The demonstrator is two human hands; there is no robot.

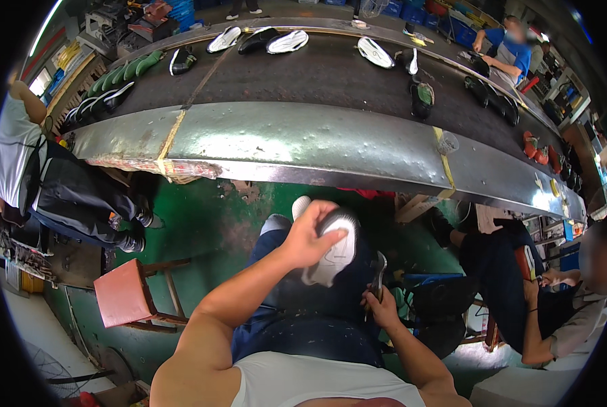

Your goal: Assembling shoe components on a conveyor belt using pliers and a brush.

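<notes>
My left hand [307, 239] grips a shoe [339, 254] over my lap, the thumb pressed on its pale, sole-side face. A dark edge shows at the shoe's top, and its lower end is whitish. To the right of it and a little lower, my right hand [383, 308] is closed round a hand tool with a curved metal head [379, 266]. The tool points upward, apart from the shoe; my fingers hide part of its handle, and its exact kind is not clear.
Ahead runs a dark conveyor belt [296, 81] with a metal edge [283, 132], carrying several shoes. A red-topped stool [121, 293] stands at left. People are at the left [66, 176], right [554, 292] and far right [507, 51]. A black seat [442, 308] is near my right hand.
</notes>
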